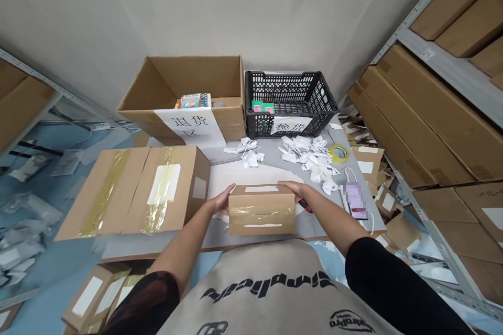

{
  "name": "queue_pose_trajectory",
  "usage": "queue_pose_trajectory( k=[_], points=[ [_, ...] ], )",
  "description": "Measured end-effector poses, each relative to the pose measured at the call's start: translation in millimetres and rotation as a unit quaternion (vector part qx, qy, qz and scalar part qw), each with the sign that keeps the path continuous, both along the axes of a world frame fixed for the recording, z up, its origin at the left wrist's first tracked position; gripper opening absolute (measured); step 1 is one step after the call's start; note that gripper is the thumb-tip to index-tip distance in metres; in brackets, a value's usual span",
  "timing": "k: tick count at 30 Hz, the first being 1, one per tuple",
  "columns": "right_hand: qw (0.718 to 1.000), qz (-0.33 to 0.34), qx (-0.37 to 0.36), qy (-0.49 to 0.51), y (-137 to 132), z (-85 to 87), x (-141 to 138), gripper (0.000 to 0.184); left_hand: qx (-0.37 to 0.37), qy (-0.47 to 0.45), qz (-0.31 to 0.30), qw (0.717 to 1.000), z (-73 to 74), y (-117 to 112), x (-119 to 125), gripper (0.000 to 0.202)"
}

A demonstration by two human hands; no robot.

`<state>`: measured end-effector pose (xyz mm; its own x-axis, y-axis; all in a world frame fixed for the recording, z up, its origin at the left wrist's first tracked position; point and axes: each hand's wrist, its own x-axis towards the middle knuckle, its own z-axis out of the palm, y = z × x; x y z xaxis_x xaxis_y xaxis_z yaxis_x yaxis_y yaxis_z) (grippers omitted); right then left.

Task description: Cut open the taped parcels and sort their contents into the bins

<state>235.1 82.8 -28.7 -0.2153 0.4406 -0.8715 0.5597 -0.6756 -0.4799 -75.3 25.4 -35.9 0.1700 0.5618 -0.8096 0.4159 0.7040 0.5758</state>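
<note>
A small taped cardboard box (261,204) is held at the table's front edge, close to my body. Clear yellowish tape runs across its near face, and white label strips show on its top and low on the front. My left hand (223,200) grips the box's left end. On the right end, my right hand (294,188) is closed over the far corner. Partly hidden beside the box, under my right wrist, lies a red and black tool (305,205) whose kind I cannot make out.
Left stands a larger taped box (133,183). Behind are an open carton (231,120) with books and a black crate (251,120) with small green boxes. Torn paper (306,152), a tape roll (339,153) and a phone (356,199) lie right. Shelving (444,57) flanks the table.
</note>
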Motion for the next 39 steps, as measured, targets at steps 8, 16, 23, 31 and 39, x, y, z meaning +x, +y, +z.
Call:
queue_pose_trajectory(
  k=[8, 16, 23, 31, 39],
  points=[
    [0.967, 0.007, 0.256, 0.019, -33.6, 4.2, 34.5, 0.071, 0.270, 0.160, -0.034, 0.949, 19.4, -25.3, -10.0, 0.087],
    [0.748, 0.289, 0.591, -0.084, -79.7, 4.5, -7.0, 0.092, 0.557, 0.245, -0.270, 0.746, 14.6, -45.2, 37.2, 0.087],
    [0.769, 0.250, 0.583, -0.080, -80.8, -2.9, 4.3, 0.089, 0.587, 0.250, -0.248, 0.729, 5.6, -47.3, 33.8, 0.078],
    [0.832, 0.040, 0.487, -0.264, -99.7, -76.1, 55.4, 0.049, 0.579, 0.243, -0.240, 0.740, 4.7, -47.1, 35.6, 0.077],
    [0.833, 0.001, 0.473, -0.287, -83.3, -53.2, 77.9, 0.047, 0.561, 0.203, -0.055, 0.801, 1.6, -51.1, 19.0, 0.056]
  ],
)
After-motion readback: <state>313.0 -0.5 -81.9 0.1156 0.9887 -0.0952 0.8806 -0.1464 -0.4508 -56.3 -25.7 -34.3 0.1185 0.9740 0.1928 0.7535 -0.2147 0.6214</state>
